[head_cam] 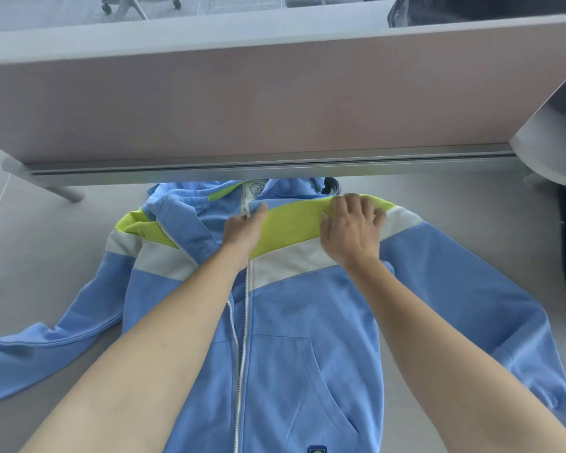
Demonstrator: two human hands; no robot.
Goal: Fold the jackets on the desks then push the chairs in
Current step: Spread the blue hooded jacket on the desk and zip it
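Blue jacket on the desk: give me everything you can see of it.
The blue jacket is a light-blue zip hoodie, soft knit by its look, with lime and white bands across chest and sleeves, a white zipper and a front pocket. It lies front up on the grey desk, unfolded, sleeves spread, hood crumpled toward the partition. The left hand pinches the collar at the zipper's top; the right hand grips the lime shoulder edge.

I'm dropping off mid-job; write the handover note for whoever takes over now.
Left hand pinches the jacket at its front edge by the collar.
Right hand grips its lime shoulder band.
Jacket lies front up on the desk, sleeves spread out.
Done: laid out only, no fold yet.
Left: fold it, then push chairs in; one chair base shows past the partition.
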